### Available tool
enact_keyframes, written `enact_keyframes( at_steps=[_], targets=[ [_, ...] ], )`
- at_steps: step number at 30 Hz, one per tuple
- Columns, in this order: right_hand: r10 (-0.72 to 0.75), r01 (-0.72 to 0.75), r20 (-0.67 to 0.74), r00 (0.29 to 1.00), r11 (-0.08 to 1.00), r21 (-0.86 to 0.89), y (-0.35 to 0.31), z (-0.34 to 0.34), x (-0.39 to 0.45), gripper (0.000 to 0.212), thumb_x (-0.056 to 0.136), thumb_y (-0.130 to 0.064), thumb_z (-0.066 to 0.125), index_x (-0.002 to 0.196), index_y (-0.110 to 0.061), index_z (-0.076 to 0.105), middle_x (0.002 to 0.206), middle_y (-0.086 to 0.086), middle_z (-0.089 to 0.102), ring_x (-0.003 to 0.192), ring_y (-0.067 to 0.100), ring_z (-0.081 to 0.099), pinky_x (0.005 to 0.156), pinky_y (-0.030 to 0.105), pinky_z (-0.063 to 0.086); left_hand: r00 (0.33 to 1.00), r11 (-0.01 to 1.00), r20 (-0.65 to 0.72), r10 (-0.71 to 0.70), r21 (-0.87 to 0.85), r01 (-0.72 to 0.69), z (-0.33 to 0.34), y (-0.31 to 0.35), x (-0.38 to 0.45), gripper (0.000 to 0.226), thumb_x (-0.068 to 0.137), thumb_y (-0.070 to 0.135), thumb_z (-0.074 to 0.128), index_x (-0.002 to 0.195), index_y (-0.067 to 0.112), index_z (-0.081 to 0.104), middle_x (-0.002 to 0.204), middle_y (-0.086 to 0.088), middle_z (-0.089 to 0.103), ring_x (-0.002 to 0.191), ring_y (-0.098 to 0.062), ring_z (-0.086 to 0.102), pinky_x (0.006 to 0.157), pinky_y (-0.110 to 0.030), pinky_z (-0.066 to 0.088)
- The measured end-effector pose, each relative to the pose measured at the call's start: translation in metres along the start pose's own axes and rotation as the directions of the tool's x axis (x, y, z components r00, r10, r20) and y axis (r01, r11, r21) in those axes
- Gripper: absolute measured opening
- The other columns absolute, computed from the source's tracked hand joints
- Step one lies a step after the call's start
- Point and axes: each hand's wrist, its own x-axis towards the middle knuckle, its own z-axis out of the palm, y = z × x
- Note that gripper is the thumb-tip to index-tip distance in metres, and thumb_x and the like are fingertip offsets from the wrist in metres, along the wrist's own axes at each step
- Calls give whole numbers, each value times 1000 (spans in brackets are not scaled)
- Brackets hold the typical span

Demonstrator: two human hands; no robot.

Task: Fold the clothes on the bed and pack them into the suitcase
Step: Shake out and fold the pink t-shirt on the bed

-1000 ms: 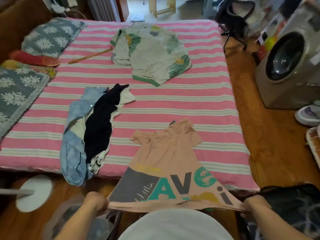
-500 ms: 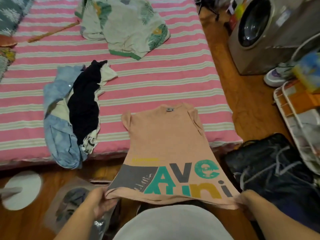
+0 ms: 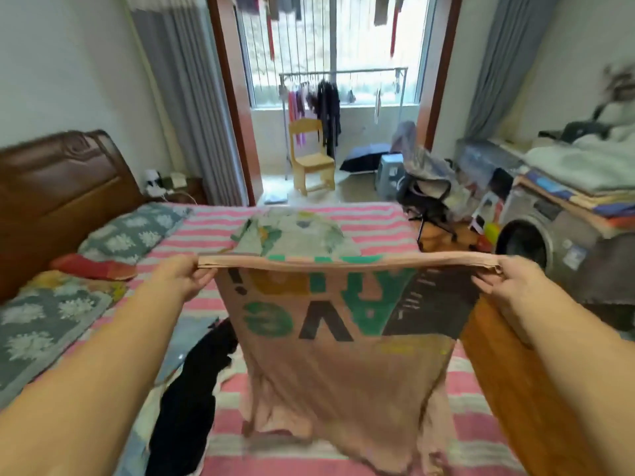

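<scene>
Fingers of my left hand (image 3: 185, 274) and right hand (image 3: 505, 283) pinch the pink T-shirt (image 3: 343, 338) hem; it may land crumpled on the bed (image 3: 378, 218).

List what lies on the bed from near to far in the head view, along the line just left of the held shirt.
black garment → left hand gripping the peach T-shirt hem → leaf-print shirt → far edge of the striped bed.

Peach T-shirt (image 3: 330, 355) now lifted off bed, hanging from raised hem.
</scene>
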Motion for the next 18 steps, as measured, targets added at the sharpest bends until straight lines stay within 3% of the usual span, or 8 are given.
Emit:
enact_keyframes(
  at_steps=[1,4,6,9,12,15,17,18],
  targets=[
    [-52,50,40,998,998,42,-35,16,-1,30,106,-5,25,96,-14,53,127,8,60,84,22,69,103,41,42,998,997,20,65,-42,-64,25,39,1,26,110,4,29,108,5,55,79,-8,68,74,-11,75,93,-21,54],
    [-214,195,107,971,966,169,-111,51,-13,28,108,-11,26,110,-15,54,109,6,62,77,16,63,98,35,45,969,961,29,245,-138,-239,75,133,1,30,109,4,32,128,7,54,83,-4,62,94,-12,70,101,-31,51],
    [-292,257,110,950,933,254,-139,64,-21,27,109,-16,30,98,-15,55,83,4,70,68,13,65,86,30,55,945,934,22,327,-160,-320,91,166,-4,28,105,0,32,107,14,56,75,-3,49,63,-9,61,107,-33,48],
    [-322,302,11,947,897,323,-151,66,-20,13,106,-17,44,104,-17,57,51,2,67,45,12,66,45,27,55,903,899,9,429,-107,-425,91,170,-20,35,104,-4,27,90,20,48,70,-2,35,33,-6,35,99,-32,51],
    [-319,319,-48,947,906,278,-122,53,-9,20,105,-20,51,123,-18,57,69,3,74,52,13,70,46,33,59,907,907,23,420,38,-420,69,139,-24,36,103,-6,29,92,19,54,72,-4,41,33,-3,42,85,-33,57],
    [-282,299,-122,952,941,159,-60,20,7,12,102,-20,55,111,-15,61,114,15,71,81,24,73,60,43,62,940,924,-5,340,188,-333,32,82,-8,34,100,-6,33,93,15,59,76,-9,51,53,-9,55,77,-32,60],
    [-277,277,-176,945,961,-22,-9,-5,16,10,101,-22,55,98,-15,61,117,19,68,81,27,68,53,36,56,963,926,3,269,273,-260,0,29,4,24,101,-4,41,92,9,59,84,-13,58,65,-16,65,59,-27,61],
    [-266,247,-189,945,962,-116,16,-16,18,13,101,-22,55,93,-14,61,116,21,68,73,25,68,50,32,53,972,918,13,236,324,-228,-16,-1,11,20,102,-3,45,91,7,58,84,-14,58,62,-18,68,54,-26,60]
  ],
)
